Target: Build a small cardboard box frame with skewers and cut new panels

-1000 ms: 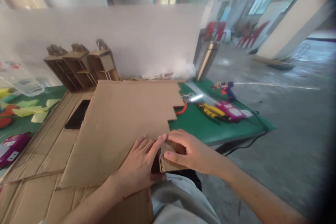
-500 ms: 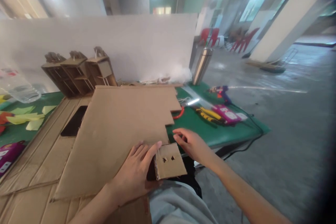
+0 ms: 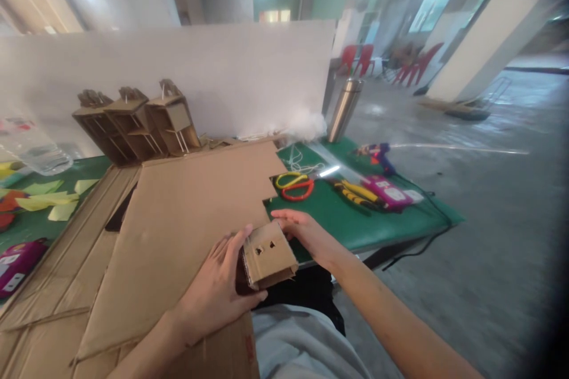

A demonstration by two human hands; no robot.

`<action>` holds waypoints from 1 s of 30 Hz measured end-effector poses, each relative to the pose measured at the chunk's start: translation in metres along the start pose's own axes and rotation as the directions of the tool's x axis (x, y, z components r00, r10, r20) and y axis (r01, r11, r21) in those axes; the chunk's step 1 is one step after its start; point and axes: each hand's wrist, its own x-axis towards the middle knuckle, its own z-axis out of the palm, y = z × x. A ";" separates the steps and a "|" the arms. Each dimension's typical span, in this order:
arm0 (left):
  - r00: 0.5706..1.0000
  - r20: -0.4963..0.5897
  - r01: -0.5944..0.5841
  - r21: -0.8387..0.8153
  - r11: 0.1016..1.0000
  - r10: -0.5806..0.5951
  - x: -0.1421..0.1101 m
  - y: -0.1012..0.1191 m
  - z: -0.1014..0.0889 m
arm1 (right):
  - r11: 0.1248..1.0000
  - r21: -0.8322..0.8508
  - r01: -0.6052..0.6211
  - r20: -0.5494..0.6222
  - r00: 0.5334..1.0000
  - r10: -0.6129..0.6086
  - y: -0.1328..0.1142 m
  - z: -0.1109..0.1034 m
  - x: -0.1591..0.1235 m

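Observation:
A small cardboard box (image 3: 270, 253) with two ragged holes in its top face is held near the table's front edge. My left hand (image 3: 224, 278) grips its left side, thumb along the near side and fingers along the far left edge. At its far right corner, my right hand (image 3: 306, 234) has closed against the box, some fingertips hidden behind it. Beneath and beyond my left hand lies a large cardboard sheet (image 3: 191, 207) with a stepped right edge. A pair of scissors (image 3: 297, 190) with red and yellow handles rests beyond my right hand.
Yellow-and-black pliers (image 3: 358, 192), a purple box (image 3: 389, 192) and a glue gun (image 3: 377, 157) lie to the right. A steel flask (image 3: 344, 109) stands behind. Cardboard structures (image 3: 137, 127) and a plastic bottle (image 3: 35, 145) are at left. A phone (image 3: 118, 216) lies partly covered.
The cardboard sheet has slid left, uncovering the scissors and covering more of the phone. The box has shifted left and tilted, showing its near side. My right hand has come to it.

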 end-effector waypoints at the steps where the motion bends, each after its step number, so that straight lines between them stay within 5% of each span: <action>1: 1.000 -0.001 0.016 -0.012 1.000 -0.016 -0.001 0.000 -0.002 | 0.999 0.042 -0.015 0.024 1.000 0.014 -0.002 -0.001 -0.001; 7: 0.995 -0.044 0.083 -0.066 0.994 -0.086 -0.007 0.006 -0.017 | 0.978 0.204 -0.032 0.193 0.981 -0.009 0.000 0.000 0.002; 12: 0.984 -0.139 0.094 -0.126 0.988 -0.111 -0.012 0.010 -0.024 | 0.962 0.174 0.211 0.072 0.971 -0.226 0.005 0.014 0.013; 16: 0.968 -0.233 0.065 -0.120 0.991 -0.092 -0.008 0.008 -0.023 | 0.891 -0.014 0.455 -0.011 0.891 -0.455 -0.001 0.021 0.023; 20: 0.970 -0.215 0.090 -0.102 0.991 -0.110 0.000 0.005 -0.027 | 0.784 -0.258 0.564 0.040 0.817 -0.575 -0.002 0.022 0.026; 30: 0.994 -0.050 0.097 -0.048 0.994 -0.099 0.007 -0.002 -0.015 | 0.420 -0.810 0.409 0.160 0.844 -0.512 0.009 0.007 0.021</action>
